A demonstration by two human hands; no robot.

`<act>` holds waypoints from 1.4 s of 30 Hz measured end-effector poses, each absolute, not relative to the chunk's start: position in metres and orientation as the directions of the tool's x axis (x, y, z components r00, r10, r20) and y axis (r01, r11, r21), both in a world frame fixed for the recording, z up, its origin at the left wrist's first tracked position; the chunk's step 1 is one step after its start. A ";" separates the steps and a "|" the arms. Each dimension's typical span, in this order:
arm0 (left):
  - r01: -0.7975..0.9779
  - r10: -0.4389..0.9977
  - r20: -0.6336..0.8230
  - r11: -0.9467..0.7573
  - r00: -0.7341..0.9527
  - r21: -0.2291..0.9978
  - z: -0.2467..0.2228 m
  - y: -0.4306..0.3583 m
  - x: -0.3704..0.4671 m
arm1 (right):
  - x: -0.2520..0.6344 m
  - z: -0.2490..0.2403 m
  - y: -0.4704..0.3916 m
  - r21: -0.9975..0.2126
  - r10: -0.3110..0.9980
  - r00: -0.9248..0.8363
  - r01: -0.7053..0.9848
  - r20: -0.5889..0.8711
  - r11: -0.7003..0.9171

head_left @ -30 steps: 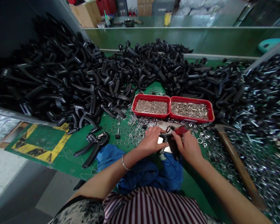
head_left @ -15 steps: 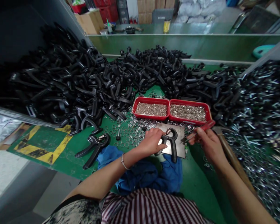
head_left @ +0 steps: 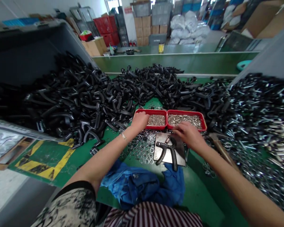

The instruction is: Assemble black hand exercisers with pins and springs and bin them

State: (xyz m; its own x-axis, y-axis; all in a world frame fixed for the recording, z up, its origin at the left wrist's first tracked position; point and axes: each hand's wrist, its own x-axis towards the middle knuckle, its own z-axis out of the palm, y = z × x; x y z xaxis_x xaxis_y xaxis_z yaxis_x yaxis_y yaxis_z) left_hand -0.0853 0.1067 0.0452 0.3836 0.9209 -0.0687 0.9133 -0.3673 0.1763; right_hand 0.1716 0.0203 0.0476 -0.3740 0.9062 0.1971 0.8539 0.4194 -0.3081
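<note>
My left hand (head_left: 141, 121) reaches over the left red tray (head_left: 157, 128), fingers bent together at its small metal pieces; anything pinched there is hidden. My right hand (head_left: 188, 134) is at the front edge of the right red tray (head_left: 204, 126), which holds short metal pins. Its fingers are closed, and what they hold is too small to make out. Between my forearms a black hand gripper (head_left: 174, 157) with a metal spring lies on a square steel plate (head_left: 157, 154), touched by neither hand.
Black handles (head_left: 123, 94) are heaped behind and to the left. Metal rings (head_left: 144, 151) scatter beside the plate. A blue cloth (head_left: 137, 186) lies in front. At right are a hammer (head_left: 223, 151) and a pile of metal parts (head_left: 262, 107).
My left hand has let go of the hand gripper and moved up to the left tray. My right hand no longer shows the red-handled tool and has moved left towards the pins. The view has tilted up.
</note>
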 end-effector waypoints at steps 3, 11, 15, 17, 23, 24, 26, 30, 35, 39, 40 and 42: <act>0.948 0.938 -0.150 -0.300 0.314 0.110 0.044 0.135 -0.084 | 0.128 0.053 0.069 -0.046 0.846 -0.515 0.850 0.139 0.525; 0.959 0.962 -0.058 -0.260 0.268 0.112 0.024 0.124 -0.088 | 0.103 0.033 0.120 0.060 0.839 -0.540 0.842 0.062 0.537; 0.944 0.959 0.007 -0.279 0.282 0.174 0.017 0.126 -0.092 | 0.104 0.027 0.117 0.050 0.856 -0.512 0.859 0.070 0.510; 0.935 0.957 0.034 -0.289 0.288 0.203 0.013 0.128 -0.093 | 0.103 0.026 0.115 0.035 0.868 -0.491 0.871 0.078 0.490; 0.917 0.957 0.101 -0.289 0.271 0.277 0.013 0.130 -0.094 | 0.099 0.023 0.118 -0.071 0.886 -0.446 0.887 0.125 0.456; 0.911 0.954 0.118 -0.298 0.275 0.286 0.016 0.127 -0.094 | 0.100 0.024 0.118 -0.099 0.888 -0.438 0.886 0.138 0.452; 0.895 0.943 0.162 -0.327 0.290 0.303 0.024 0.116 -0.094 | 0.104 0.028 0.116 -0.167 0.896 -0.409 0.884 0.170 0.436; 0.763 0.844 0.281 -0.534 0.456 0.364 0.036 0.063 -0.086 | 0.125 0.037 0.089 -0.311 0.914 -0.314 0.869 0.256 0.385; 0.670 0.746 0.143 -0.652 0.650 0.354 0.027 0.001 -0.060 | 0.161 0.023 0.013 -0.883 0.987 -0.105 0.443 0.121 0.155; 0.693 0.730 0.091 -0.675 0.678 0.254 0.016 -0.006 -0.042 | 0.181 0.002 -0.041 -0.961 0.993 0.016 0.252 -0.113 -0.114; 0.694 0.723 0.090 -0.686 0.685 0.219 0.015 -0.005 -0.039 | 0.185 -0.002 -0.050 -0.955 0.991 0.049 0.262 -0.127 -0.135; 0.698 0.714 0.101 -0.699 0.693 0.154 0.013 -0.003 -0.035 | 0.191 -0.007 -0.064 -0.941 0.988 0.092 0.306 -0.122 -0.145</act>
State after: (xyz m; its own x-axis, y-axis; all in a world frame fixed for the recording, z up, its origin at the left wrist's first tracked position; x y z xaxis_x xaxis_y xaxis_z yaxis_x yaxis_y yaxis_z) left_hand -0.0351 -0.0034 0.0130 0.6927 0.7141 0.1008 0.6983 -0.6991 0.1540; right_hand 0.1906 -0.0636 -0.0071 0.0920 0.9882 -0.1224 0.3064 -0.1451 -0.9408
